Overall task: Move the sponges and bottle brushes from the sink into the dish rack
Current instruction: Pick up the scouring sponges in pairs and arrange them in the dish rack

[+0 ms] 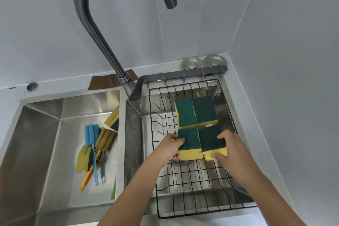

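Observation:
A black wire dish rack [194, 205] sits over the right sink basin. Two green-and-yellow sponges [196, 113] lie side by side at its far end, green face up. My left hand [169, 147] grips a third sponge [189, 142] just in front of them. My right hand [232, 145] grips a fourth sponge [211, 139] beside it. Both held sponges rest on the rack wires. In the left sink basin [36, 143] lie three more sponges [107, 138], a blue bottle brush [92, 146] and an orange-handled brush [86, 180].
A tall curved steel faucet [95, 29] rises between the two basins, spout over the rack. A grey hook bar [185, 75] and two round metal lids [203, 62] stand behind the rack. White walls close in at the back and right. A green strip [114, 189] leans on the divider.

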